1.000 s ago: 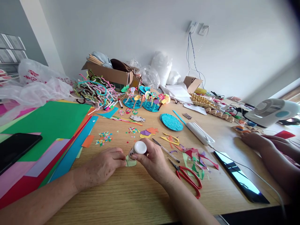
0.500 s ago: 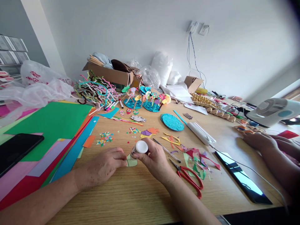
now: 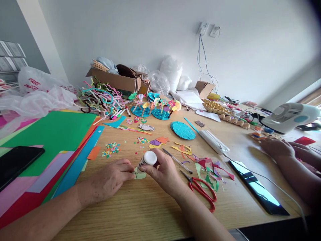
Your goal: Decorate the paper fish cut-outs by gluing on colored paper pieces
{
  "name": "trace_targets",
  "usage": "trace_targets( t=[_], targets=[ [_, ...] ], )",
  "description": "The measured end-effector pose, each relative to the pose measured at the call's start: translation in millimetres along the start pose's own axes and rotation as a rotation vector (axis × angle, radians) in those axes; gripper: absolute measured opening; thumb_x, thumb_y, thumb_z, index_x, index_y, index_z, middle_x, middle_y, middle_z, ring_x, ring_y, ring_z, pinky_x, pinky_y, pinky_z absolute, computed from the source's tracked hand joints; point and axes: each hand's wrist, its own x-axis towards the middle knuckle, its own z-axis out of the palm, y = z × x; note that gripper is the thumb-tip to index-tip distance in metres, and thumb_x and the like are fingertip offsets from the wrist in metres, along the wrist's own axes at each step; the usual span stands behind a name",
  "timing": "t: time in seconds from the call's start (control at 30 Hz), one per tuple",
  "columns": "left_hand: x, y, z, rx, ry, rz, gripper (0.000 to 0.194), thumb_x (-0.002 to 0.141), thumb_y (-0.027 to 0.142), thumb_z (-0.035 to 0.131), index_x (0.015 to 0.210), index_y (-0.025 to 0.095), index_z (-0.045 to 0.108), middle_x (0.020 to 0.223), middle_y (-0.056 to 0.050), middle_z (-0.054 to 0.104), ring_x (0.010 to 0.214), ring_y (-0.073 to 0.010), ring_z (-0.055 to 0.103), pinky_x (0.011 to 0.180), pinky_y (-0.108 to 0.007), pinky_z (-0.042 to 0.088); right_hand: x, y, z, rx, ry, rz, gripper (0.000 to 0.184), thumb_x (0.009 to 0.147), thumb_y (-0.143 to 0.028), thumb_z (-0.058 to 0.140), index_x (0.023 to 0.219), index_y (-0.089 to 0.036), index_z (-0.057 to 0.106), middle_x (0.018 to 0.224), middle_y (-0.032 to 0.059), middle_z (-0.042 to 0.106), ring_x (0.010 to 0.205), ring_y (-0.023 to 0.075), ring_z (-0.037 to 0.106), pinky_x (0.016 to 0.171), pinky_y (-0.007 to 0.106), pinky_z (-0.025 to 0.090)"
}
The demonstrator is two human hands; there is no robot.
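My right hand is closed round a white glue stick, tilted with its white end up and its lower end over a small pale green paper piece. My left hand has its fingers drawn together on the left edge of that paper, holding it against the table. The fingers partly cover the paper. Red-handled scissors and a pen lie to the right of my right hand. Beyond my hands are purple, orange and yellow paper fish and a heap of tiny coloured paper bits.
Coloured paper sheets with a black phone lie at left. Paper scraps, a tablet-like device and a cable are at right. Another person's hands rest near a white fan. Blue discs lie further back.
The camera view has shifted slightly. The glue stick has tilted a little over the green paper; both hands keep nearly the same place.
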Motion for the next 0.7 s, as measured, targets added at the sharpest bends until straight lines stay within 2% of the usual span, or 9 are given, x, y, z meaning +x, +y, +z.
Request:
trace_targets(
  t=[0.27,0.37,0.57,0.7],
  targets=[
    [1.0,1.2,-2.4,-0.044,-0.001,0.002,0.045,0.077,-0.006,0.037,0.101,0.023,0.061,0.101,-0.001,0.06,0.098,-0.0162,0.053,0.086,-0.028,0.046,-0.4,-7.0,-0.5,-0.016,-0.045,0.072,0.016,0.077,-0.028,0.062,0.08,-0.018,0.05,0.068,-0.0012,0.052,0.059,0.0114,0.046,0.052,0.022,0.035],
    [0.7,0.3,-2.0,-0.043,0.002,0.007,0.047,0.074,-0.007,0.038,0.102,0.023,0.061,0.1,-0.002,0.061,0.097,-0.0163,0.054,0.086,-0.028,0.046,0.2,-7.5,-0.1,0.004,-0.069,0.101,0.017,0.075,-0.024,0.062,0.085,-0.018,0.05,0.072,-0.0009,0.054,0.06,0.0115,0.048,0.053,0.022,0.037],
    [1.2,1.8,-3.3,0.02,0.003,0.007,0.048,0.072,-0.007,0.038,0.101,0.021,0.062,0.102,-0.003,0.063,0.096,-0.0173,0.055,0.085,-0.03,0.048,1.9,-2.0,-3.5,-0.046,-0.024,-0.006,0.021,0.076,-0.034,0.067,0.072,-0.017,0.055,0.068,-0.0006,0.054,0.061,0.0119,0.046,0.054,0.022,0.034],
    [2.0,3.0,-3.9,0.044,0.011,0.015,0.048,0.072,-0.006,0.036,0.1,0.022,0.063,0.102,-0.002,0.064,0.096,-0.0163,0.056,0.085,-0.028,0.048,2.1,-1.2,-3.5,-0.048,-0.002,-0.069,0.025,0.077,-0.039,0.065,0.072,-0.017,0.056,0.069,-0.0002,0.056,0.063,0.0124,0.048,0.057,0.023,0.035]
  ],
)
